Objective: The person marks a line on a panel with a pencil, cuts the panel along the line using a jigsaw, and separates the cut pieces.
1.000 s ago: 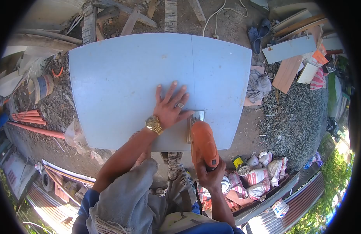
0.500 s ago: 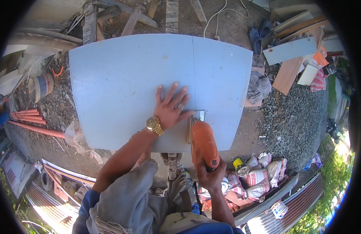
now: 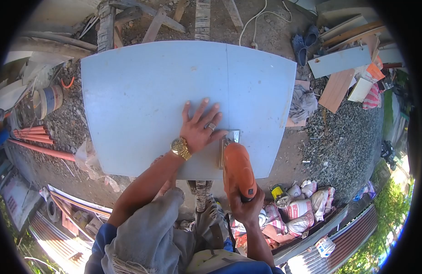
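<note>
A pale blue-grey board [image 3: 142, 100] lies flat in front of me, with a thin straight line running along its right part. My left hand [image 3: 199, 126] presses on it, palm down and fingers spread, a ring and a gold watch showing. An orange jigsaw [image 3: 239, 170] rests at the board's near edge, its metal base plate [image 3: 235, 135] on the surface beside the line. My right hand [image 3: 247, 205] is wrapped round the jigsaw's handle. The blade is hidden under the tool body. My left thumb is close to the base plate.
Wooden supports [image 3: 202, 20] stick out behind and below the board. Gravel [image 3: 338, 150], wood offcuts [image 3: 337, 89] and a pair of clogs [image 3: 300, 48] lie to the right. Orange pipes [image 3: 42, 150] and a bucket [image 3: 47, 101] are at left. Filled sacks [image 3: 298, 208] sit near my right arm.
The view has shifted very slightly. Both hands and the jigsaw stay in nearly the same place on the board.
</note>
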The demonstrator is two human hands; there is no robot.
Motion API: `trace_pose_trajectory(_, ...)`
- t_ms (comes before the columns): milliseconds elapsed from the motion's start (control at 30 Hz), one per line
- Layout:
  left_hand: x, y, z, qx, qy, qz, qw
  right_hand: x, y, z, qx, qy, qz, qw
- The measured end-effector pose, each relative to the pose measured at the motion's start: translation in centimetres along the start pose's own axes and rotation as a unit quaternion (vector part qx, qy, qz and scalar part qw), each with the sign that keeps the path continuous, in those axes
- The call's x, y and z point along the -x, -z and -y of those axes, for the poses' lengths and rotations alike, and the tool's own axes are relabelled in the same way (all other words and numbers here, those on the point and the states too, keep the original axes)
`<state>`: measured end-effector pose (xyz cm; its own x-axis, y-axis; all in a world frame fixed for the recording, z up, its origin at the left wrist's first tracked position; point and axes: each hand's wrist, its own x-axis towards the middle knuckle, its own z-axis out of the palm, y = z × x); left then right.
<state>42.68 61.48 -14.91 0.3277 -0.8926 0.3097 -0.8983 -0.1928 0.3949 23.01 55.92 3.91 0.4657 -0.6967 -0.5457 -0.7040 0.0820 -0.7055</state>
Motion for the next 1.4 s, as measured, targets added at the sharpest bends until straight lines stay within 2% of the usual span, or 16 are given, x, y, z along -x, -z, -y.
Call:
trace_pose_trajectory(433,-0.16,0.04,0.04,0.003,0.005,-0.003,1.0,-0.24,-0.19,-0.02,-0.006,-0.012,0.0,1.0)
trace_pose_trajectory(500,-0.15,-0.03,0.04,0.003,0.005,-0.005,1.0,-0.37,-0.44,-0.09,-0.028,0.022,-0.029,0.999)
trace_pose_trajectory(833,-0.35,0.06,0.09,0.001,0.004,-0.006,1.0,-0.63,-0.42,0.13,-0.038,0.027,-0.029,0.998)
trace_pose_trajectory(1033,-0.4,0.04,0.05,0.003,0.006,-0.016,1.0,-0.53,-0.05,0.17,-0.007,-0.01,0.005,1.0)
trace_pose_trajectory(1333,-0.73,0.16,0.04,0.002,0.006,-0.026,1.0,-0.78,-0.22,-0.13,-0.016,-0.002,0.006,1.0)
trace_pose_trajectory(1400,-0.75,0.15,0.04,0.003,0.008,-0.025,1.0,-0.93,-0.53,-0.07,-0.037,0.034,-0.024,0.998)
